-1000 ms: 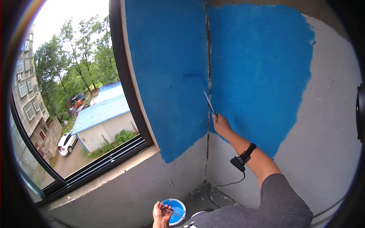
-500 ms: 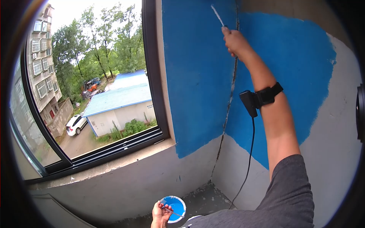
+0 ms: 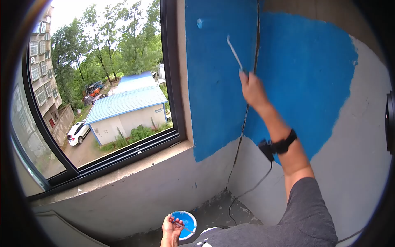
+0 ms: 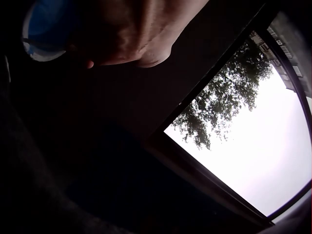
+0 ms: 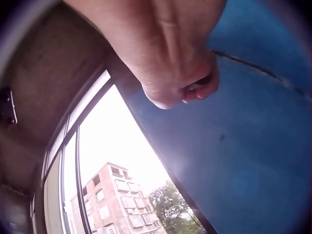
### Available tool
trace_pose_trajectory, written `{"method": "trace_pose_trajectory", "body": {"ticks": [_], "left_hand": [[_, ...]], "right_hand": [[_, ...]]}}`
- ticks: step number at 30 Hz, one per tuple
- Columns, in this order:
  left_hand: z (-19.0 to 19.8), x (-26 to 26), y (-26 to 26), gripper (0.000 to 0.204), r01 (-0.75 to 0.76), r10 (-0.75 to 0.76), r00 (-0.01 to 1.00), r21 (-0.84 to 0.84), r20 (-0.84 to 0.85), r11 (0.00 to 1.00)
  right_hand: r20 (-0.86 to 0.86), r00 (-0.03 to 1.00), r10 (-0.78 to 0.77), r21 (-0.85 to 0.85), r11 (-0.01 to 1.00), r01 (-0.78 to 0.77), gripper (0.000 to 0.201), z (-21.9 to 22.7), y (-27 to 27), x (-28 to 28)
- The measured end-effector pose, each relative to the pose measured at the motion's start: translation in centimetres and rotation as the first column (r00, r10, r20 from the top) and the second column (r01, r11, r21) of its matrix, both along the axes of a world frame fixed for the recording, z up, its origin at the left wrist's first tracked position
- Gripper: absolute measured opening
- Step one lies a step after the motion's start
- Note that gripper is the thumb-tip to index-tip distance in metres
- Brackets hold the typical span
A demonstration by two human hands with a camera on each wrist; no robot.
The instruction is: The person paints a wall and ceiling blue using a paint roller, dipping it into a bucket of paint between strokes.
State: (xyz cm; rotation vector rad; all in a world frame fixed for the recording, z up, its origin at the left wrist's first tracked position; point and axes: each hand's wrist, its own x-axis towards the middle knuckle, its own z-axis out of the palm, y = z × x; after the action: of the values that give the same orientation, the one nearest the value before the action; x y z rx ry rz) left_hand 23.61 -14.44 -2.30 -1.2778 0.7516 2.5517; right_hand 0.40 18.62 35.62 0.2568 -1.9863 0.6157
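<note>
My right hand [image 3: 254, 91] grips the handle of a paint roller [image 3: 235, 52] in front of the corner. Its thin shaft slants up to the left, and the blue-coated roller sleeve [image 3: 200, 23] blends with the blue wall [image 3: 222, 107] near the window. Low in the head view, my left hand [image 3: 170, 227] holds the thin handle of a white-rimmed bucket [image 3: 195, 222] with blue paint inside. Seen from the left wrist, the bucket [image 4: 44, 57] is dim beyond the hand. In the right wrist view the curled fingers [image 5: 207, 87] show, while the roller is mostly hidden.
A dark-framed window [image 3: 169, 61] with a ledge [image 3: 123, 173] borders the painted wall on the left. A dark crack [image 3: 235, 158] runs down the corner. Grey unpainted wall [image 3: 354, 164] lies on the right, and a cable [image 3: 251, 190] hangs from the right wrist camera.
My right hand with the paint roller went from low by the corner to high on the window-side wall, then came partway down. The left hand still holds the bucket handle.
</note>
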Motion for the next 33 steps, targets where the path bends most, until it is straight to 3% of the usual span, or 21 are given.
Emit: {"method": "trace_pose_trajectory", "body": {"ticks": [1,4,5,8,11,14,15,17,23,25,27,31,33], "left_hand": [[0.1,0.2,-0.2,0.027,0.001,-0.001,1.0,-0.005,0.005,1.0],[0.2,0.6,-0.8,0.027,-0.009,0.01,0.999,0.021,-0.046,1.0],[0.5,0.7,-0.8,0.027,-0.004,0.005,0.999,0.021,-0.033,1.0],[0.0,1.1,-1.4,0.031,0.004,-0.003,0.998,0.009,-0.058,1.0],[0.3,1.5,-1.9,0.031,0.018,-0.018,0.999,0.01,-0.049,1.0],[0.3,1.9,-2.3,0.031,0.035,-0.035,0.999,-0.015,-0.032,0.999],[0.3,2.1,-2.4,0.031,0.034,-0.035,0.999,-0.02,-0.024,0.999],[0.6,2.1,-2.6,0.03,0.066,-0.066,0.997,-0.011,-0.034,0.998],[0.5,2.6,-2.7,0.025,0.062,-0.061,0.998,-0.055,0.007,0.997],[0.8,2.7,-2.4,0.023,0.051,-0.05,0.999,-0.058,0.015,0.997],[0.5,2.8,-1.8,0.023,0.019,-0.017,1.0,-0.081,0.017,0.997],[0.8,2.8,-0.1,0.023,-0.051,0.053,0.998,-0.096,0.022,0.994],[1.0,2.7,0.4,0.023,-0.07,0.073,0.997,-0.109,0.023,0.992]], "right_hand": [[-0.014,1.0,-0.008,0.022,1.0,0.009,0.044,3.6,-0.7,-0.3],[0.336,0.938,0.082,-0.184,0.983,-0.021,0.046,9.9,-4.0,1.5],[0.348,0.934,0.078,-0.185,0.983,-0.014,0.046,8.8,-4.0,1.0],[0.089,0.996,-0.005,-0.004,1.0,0.005,0.043,0.4,-3.4,-0.5],[0.303,0.952,-0.046,-0.003,0.999,0.049,0.036,-14.0,-2.6,1.4],[0.548,0.831,-0.093,-0.018,0.992,0.122,0.034,-26.0,-2.7,6.5],[0.623,0.779,-0.073,-0.041,0.991,0.126,0.033,-26.8,-3.1,7.9],[0.604,0.794,-0.076,-0.051,0.99,0.134,0.033,-26.5,-2.6,7.3],[0.208,0.977,-0.038,-0.106,0.992,0.062,0.035,-10.6,-3.1,0.7],[0.214,0.975,-0.061,-0.099,0.992,0.084,0.035,-10.6,-3.7,0.1],[0.255,0.963,-0.092,-0.07,0.991,0.113,0.034,-13.3,-3.7,0.2],[0.554,0.824,-0.118,0.013,0.991,0.134,0.032,-28.9,-2.9,4.9],[0.621,0.779,-0.086,-0.015,0.992,0.122,0.029,-31.0,-2.0,7.5]]}}
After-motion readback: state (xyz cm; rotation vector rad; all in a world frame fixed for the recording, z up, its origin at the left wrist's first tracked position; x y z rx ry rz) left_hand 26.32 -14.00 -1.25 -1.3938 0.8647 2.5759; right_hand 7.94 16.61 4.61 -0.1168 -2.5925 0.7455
